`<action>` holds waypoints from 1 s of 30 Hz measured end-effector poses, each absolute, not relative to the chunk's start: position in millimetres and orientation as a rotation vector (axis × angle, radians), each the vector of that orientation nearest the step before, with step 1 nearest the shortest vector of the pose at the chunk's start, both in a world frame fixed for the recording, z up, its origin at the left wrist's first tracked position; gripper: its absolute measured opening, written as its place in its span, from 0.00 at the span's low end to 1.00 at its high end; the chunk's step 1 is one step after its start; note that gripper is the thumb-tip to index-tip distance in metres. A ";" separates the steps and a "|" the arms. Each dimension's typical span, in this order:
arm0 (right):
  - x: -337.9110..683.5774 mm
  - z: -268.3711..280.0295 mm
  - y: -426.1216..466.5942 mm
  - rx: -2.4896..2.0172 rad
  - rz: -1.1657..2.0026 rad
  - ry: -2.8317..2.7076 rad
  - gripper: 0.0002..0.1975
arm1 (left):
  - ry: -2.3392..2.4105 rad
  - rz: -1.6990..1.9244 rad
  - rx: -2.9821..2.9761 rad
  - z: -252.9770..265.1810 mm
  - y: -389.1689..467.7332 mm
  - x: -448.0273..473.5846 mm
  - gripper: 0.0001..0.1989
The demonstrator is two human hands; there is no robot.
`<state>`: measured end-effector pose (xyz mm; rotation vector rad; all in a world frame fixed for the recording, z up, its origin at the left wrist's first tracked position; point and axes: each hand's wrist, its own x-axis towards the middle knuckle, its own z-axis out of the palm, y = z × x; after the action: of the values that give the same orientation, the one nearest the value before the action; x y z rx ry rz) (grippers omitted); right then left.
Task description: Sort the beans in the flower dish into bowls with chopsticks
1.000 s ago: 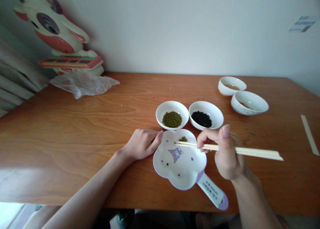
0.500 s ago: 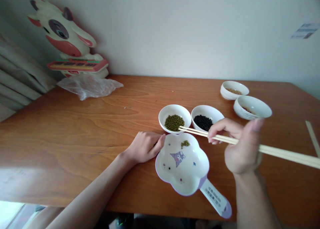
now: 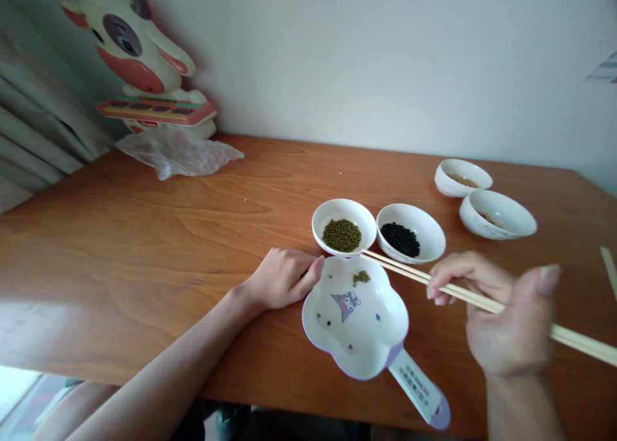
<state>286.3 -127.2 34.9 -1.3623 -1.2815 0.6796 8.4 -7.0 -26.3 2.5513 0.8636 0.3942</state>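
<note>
My right hand point(image 3: 506, 322) holds a pair of light wooden chopsticks point(image 3: 409, 272). Their tips meet at the near edge of a white bowl of green mung beans point(image 3: 342, 235), above the rim of a flower-shaped white dish point(image 3: 385, 338) with a lilac edge and handle. No bean shows between the tips. A few mung beans point(image 3: 360, 278) lie inside the dish near its far side, above a printed cartoon figure. My left hand point(image 3: 286, 277) rests closed on the table, thumb at the dish's left rim; its other fingertips are hidden.
Beside the mung beans stands a white bowl of black beans point(image 3: 402, 238). Two more white bowls, one point(image 3: 463, 179) behind the other point(image 3: 499, 216), sit at the back right. A plastic bag point(image 3: 183, 155) and a cow-shaped toy keyboard point(image 3: 154, 110) are at the back left.
My right hand has drawn back to the right and toward me, pulling the chopstick tips from over the mung beans to the bowl's near edge. The view has shifted slightly; my left hand stays put.
</note>
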 end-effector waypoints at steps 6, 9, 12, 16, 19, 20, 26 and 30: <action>293.4 33.1 -144.9 -1.476 0.929 -1.401 0.43 | 0.867 0.388 2.560 -24.8 -7.3 8.6 0.26; 296.0 25.7 -142.6 -1.506 0.988 -1.465 0.44 | 0.862 0.397 2.562 -23.8 -6.9 9.1 0.26; 294.2 20.4 -138.9 -1.477 1.006 -1.481 0.44 | 0.875 0.400 2.561 -23.6 -6.6 9.3 0.26; 289.2 18.7 -136.4 -1.461 1.009 -1.489 0.44 | 0.863 0.402 2.562 -23.9 -6.8 8.8 0.26; 287.2 19.0 -135.7 -1.467 0.994 -1.492 0.44 | 0.860 0.404 2.562 -23.9 -7.1 8.6 0.26; 287.0 19.1 -135.4 -1.462 0.992 -1.498 0.44 | 0.861 0.404 2.561 -23.8 -7.2 8.6 0.26; 283.6 20.1 -132.6 -1.424 0.947 -1.523 0.44 | 0.842 0.433 2.573 -23.0 -7.0 8.7 0.26; 281.4 20.3 -130.2 -1.444 0.911 -1.498 0.45 | 0.853 0.427 2.581 -23.6 -7.4 8.1 0.26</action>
<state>281.4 -130.2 20.3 -1.4441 -1.4982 0.9115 8.1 -7.4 -23.6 2.5806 0.8531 0.4267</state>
